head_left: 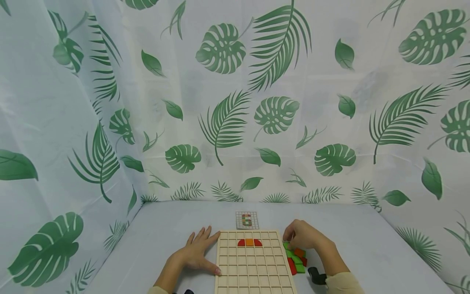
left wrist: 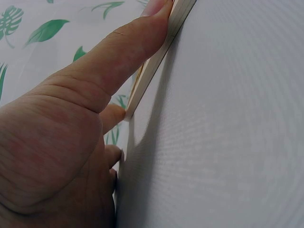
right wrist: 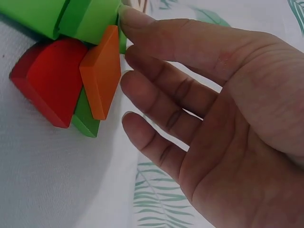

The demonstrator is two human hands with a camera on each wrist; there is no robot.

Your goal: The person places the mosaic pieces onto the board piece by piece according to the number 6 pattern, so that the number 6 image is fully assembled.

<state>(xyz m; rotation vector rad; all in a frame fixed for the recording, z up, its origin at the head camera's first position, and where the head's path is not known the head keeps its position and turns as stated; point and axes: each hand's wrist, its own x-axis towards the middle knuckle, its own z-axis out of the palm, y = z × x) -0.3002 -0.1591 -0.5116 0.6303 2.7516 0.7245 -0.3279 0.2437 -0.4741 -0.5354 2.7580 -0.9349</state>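
A pale wooden grid board (head_left: 253, 269) lies on the table. Near its top sits a short row: an orange square tile (head_left: 249, 242) between two red rounded tiles (head_left: 241, 243). My left hand (head_left: 196, 251) spreads its fingers on the table at the board's left side, with the thumb (left wrist: 137, 52) against the board's edge and the index finger by its upper corner. Along the right side lies a heap of green, red and orange tiles. There my right hand (head_left: 304, 235) pinches a green tile (right wrist: 95, 19); its index fingertip is hidden. The other fingers curl loosely beside an orange tile (right wrist: 102, 73).
Beyond the board lies a gridded pattern card (head_left: 247, 220) with a coloured figure like a 6. A red tile (right wrist: 54, 80) leans beside the orange one. Leaf-printed cloth (head_left: 227, 122) hangs behind and along the sides of the table (head_left: 165, 220).
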